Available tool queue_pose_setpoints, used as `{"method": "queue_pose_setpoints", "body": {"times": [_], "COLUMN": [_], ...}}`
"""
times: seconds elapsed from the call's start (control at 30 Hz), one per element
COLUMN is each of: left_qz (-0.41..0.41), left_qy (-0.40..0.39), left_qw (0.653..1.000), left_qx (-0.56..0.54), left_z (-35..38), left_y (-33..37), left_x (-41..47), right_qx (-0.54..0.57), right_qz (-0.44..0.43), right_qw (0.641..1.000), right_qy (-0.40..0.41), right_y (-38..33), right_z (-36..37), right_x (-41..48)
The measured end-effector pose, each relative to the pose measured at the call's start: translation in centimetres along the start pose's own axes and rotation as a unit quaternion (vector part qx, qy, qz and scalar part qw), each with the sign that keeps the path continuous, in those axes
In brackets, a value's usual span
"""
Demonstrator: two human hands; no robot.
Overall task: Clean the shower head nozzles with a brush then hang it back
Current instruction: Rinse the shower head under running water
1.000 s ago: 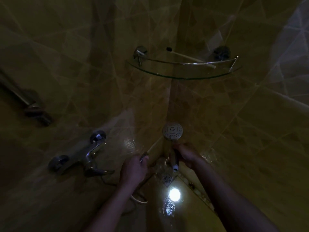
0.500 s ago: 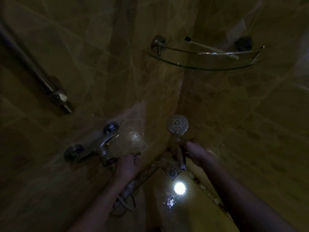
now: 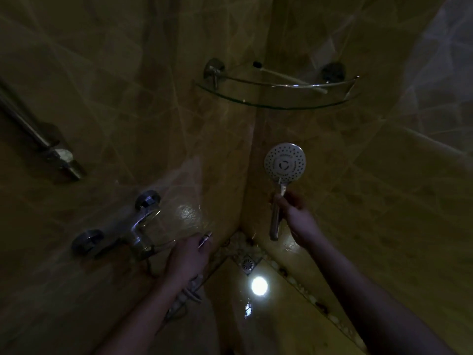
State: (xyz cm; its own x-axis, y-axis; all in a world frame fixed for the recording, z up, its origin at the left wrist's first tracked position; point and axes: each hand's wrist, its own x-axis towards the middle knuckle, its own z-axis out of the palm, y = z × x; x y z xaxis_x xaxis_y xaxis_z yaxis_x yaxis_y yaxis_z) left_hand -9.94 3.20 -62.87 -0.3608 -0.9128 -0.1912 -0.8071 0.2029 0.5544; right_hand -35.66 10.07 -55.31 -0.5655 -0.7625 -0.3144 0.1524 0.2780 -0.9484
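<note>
My right hand (image 3: 297, 216) grips the handle of the round white shower head (image 3: 285, 162), held upright with its nozzle face toward me, near the wall corner. My left hand (image 3: 188, 257) is closed around the metal end of the shower hose (image 3: 204, 240); the hose is detached from the shower head's handle and trails down below my wrist. A pale-handled brush (image 3: 289, 77) with a dark head lies on the glass corner shelf (image 3: 276, 105) above, apart from both hands.
The chrome mixer tap (image 3: 133, 226) sticks out of the left wall beside my left hand. A metal slide bar (image 3: 38, 139) runs along the left wall. A floor drain (image 3: 247, 263) and a bright light reflection (image 3: 259, 285) lie in the corner below. The scene is dim.
My right hand has raised the shower head higher and to the right, turning its face toward me. My left hand with the hose end has stayed near the tap.
</note>
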Motion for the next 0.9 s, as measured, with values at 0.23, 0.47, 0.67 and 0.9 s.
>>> {"method": "queue_pose_setpoints", "body": {"times": [0.23, 0.47, 0.67, 0.9], "left_qz": [0.061, 0.149, 0.221, 0.244], "left_qy": [-0.022, -0.066, -0.089, -0.064], "left_qw": [0.992, 0.965, 0.934, 0.937], "left_qx": [-0.107, -0.204, -0.265, -0.243], "left_z": [0.8, 0.6, -0.1, -0.1], "left_y": [6.2, 13.5, 20.1, 26.3], "left_x": [-1.9, -4.3, -6.9, -8.5], "right_qx": [-0.015, -0.003, 0.004, 0.016], "right_qz": [-0.1, -0.165, -0.158, -0.189], "right_qw": [0.995, 0.986, 0.987, 0.981], "right_qy": [0.01, 0.028, -0.022, -0.032], "right_y": [-6.2, -11.3, -14.4, -16.2], "right_z": [-4.5, -9.1, -12.1, -15.4], "right_x": [-3.0, -6.4, -8.8, -9.7]}}
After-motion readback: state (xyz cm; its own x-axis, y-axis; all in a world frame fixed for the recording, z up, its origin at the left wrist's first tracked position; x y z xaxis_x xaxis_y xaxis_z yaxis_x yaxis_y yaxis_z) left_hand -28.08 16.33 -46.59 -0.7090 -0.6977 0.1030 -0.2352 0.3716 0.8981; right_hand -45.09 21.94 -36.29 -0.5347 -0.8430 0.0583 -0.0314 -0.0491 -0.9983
